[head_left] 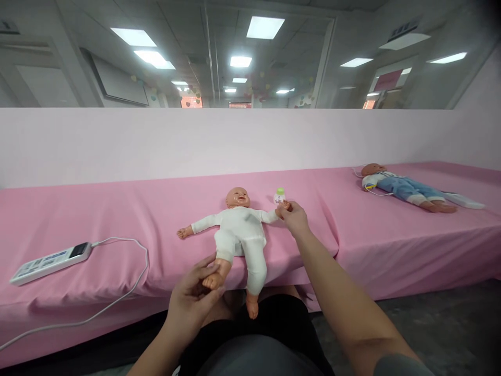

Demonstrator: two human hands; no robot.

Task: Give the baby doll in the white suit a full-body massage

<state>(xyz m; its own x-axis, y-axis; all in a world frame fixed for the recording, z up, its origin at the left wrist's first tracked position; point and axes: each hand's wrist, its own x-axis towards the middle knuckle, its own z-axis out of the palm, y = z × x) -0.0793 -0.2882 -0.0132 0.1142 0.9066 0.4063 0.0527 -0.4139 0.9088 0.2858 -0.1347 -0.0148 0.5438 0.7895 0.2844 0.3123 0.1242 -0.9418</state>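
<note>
your left hand [191, 295] curls around the bare foot of a bald, tan plastic baby doll [242, 224] in a white fabric suit, with your thumb on 1 side and your fingers on the other. your right hand [296, 219] reaches farther forward, pinching the doll's small hand between thumb and fingers, so that arm is drawn out sideways. the doll lies on its back on the table with the smooth pink cloth cover [117, 214], right in front of you, its head toward the white wall [235, 141]. the leg you hold is bent at the knee; the other leg is straighter, its foot past the table edge above your black shorts [293, 313]. its free arm stretches out to your left on the cloth.

just beside your right fingertips is a small white bottle with a light green cap [279, 196]. well off to your left lies a long white handheld device with a dark screen [50, 263], its thin white cable [133, 288] looping over the table edge. far to your right, a 2nd baby doll in blue trousers [407, 185] lies on its back.
</note>
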